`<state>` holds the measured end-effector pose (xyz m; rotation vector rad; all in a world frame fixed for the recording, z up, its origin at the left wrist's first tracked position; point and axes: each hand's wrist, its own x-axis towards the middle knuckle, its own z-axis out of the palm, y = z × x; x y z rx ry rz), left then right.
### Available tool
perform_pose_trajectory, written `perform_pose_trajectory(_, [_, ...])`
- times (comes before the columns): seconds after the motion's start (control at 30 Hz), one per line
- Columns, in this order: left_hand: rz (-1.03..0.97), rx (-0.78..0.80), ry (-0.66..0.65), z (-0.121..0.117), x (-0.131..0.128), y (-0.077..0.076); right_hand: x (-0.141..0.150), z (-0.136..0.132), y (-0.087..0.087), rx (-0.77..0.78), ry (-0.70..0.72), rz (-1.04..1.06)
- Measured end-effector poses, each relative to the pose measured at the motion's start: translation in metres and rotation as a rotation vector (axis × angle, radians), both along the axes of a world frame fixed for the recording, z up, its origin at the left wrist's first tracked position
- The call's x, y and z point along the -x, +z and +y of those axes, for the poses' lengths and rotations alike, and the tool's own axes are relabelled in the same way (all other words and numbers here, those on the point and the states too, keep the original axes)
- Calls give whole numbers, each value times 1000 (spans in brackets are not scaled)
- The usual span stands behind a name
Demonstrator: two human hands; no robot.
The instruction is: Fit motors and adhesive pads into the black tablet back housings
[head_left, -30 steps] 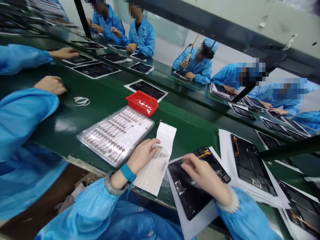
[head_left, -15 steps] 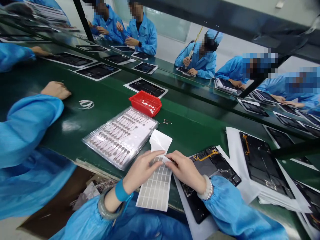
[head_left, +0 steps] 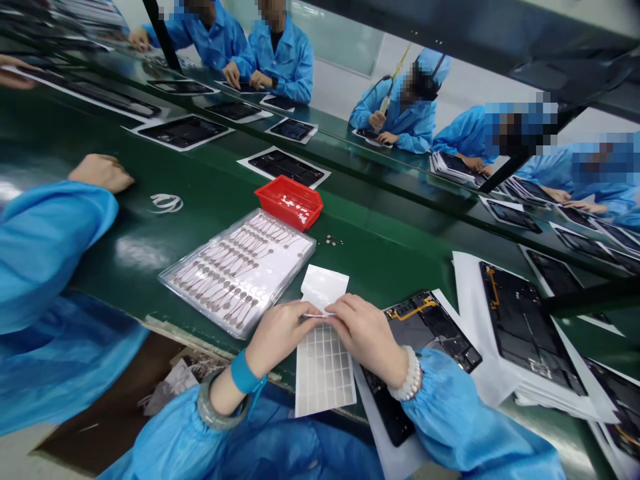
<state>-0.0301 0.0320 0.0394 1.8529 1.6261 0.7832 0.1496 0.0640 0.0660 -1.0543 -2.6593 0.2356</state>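
Between my hands is a sheet of grey rectangular stickers (head_left: 326,373), its white upper part bent back at a fold. My left hand (head_left: 284,335) pinches the fold from the left, thumb and fingers together. From the right, my right hand (head_left: 364,337) pinches the same fold, its fingertips close to the left ones. The sheet's lower end hangs over the table's front edge. Beside my right forearm lies a black device panel (head_left: 430,327) with an orange flex cable, on white paper. To the left is a clear tray (head_left: 235,273) holding rows of small round parts with thin wires.
A red bin (head_left: 289,203) with small white pieces stands behind the tray. Small loose parts (head_left: 333,240) and a white strip coil (head_left: 167,203) lie on the green table. Stacked panels (head_left: 530,327) are at right. A co-worker's hand (head_left: 101,173) rests at left; other people work across the line.
The sheet's lower end has swung right, and my fingertips have come together over the fold. Panels on the far belt have shifted slightly left. The co-workers' hands at far left have moved.
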Motion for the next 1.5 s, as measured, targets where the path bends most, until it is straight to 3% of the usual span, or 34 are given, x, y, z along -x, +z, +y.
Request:
perform_pose_trajectory(0.27, [107,54,-28,10,-1,4,13,3,-5,-223,136,-156])
perform_pose_trajectory(0.37, [151,51,6,7,-2,3,3,-3,-1,-232,149,-71])
perform_pose_trajectory(0.43, [285,-3,51,-1,-4,4,-14,-7,6,-93,43,88])
perform_pose_trajectory(0.5, [520,-122,108,-14,-7,9,-39,-12,11,149,-99,258])
perform_pose_trajectory(0.6, [723,-331,151,-33,-15,16,-76,-21,11,457,-258,365])
perform_pose_trajectory(0.63, [690,-390,97,-37,-20,17,-85,-25,8,508,-295,362])
perform_pose_trajectory(0.7, [567,-480,-134,-42,-33,13,-95,-35,-1,540,-360,340])
perform_pose_trajectory(0.77, [482,-501,-391,-45,-49,3,-95,-44,-12,515,-409,331])
perform_pose_trajectory(0.83, [480,-477,-520,-45,-63,-9,-91,-52,-20,467,-463,334])
perform_pose_trajectory(0.97, [492,-426,-563,-44,-71,-22,-82,-60,-27,392,-552,333])
perform_pose_trajectory(1.5, [472,-402,-556,-46,-67,-24,-80,-60,-31,365,-600,310])
